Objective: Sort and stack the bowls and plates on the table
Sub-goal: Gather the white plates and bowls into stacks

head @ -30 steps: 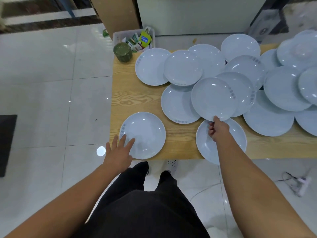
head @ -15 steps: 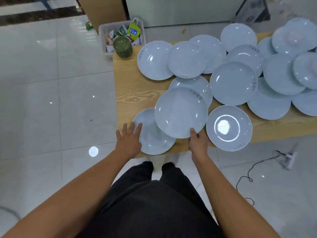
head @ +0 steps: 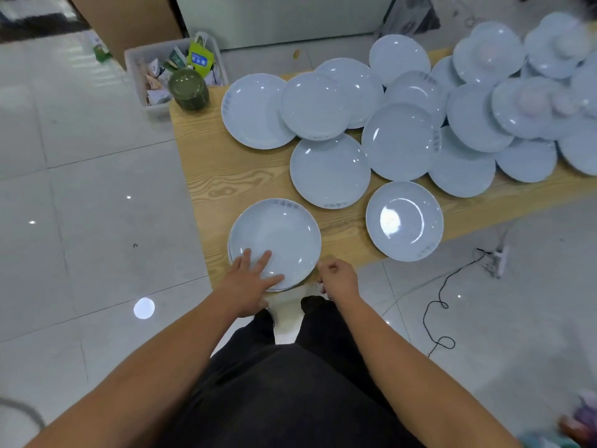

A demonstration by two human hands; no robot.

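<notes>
A short stack of two pale blue plates (head: 277, 234) sits at the near left corner of the wooden table (head: 226, 176). My left hand (head: 248, 279) rests flat on the stack's near rim, fingers spread. My right hand (head: 339, 278) hovers just right of the stack at the table's edge, fingers loosely curled, holding nothing. A single plate (head: 403, 221) lies to the right, overhanging the near edge. Several more pale blue plates (head: 397, 140) overlap across the middle and far side. A stack of dark green bowls (head: 189, 88) stands at the far left corner.
A white bin of packets (head: 155, 63) sits on the floor behind the table's left end. A black cable and power strip (head: 497, 257) lie on the tiled floor at right. Bare wood shows left of the plates.
My right hand carried a plate from the middle pile leftward, set it on the plate under my left hand, then let go. My left hand now rests on top.
</notes>
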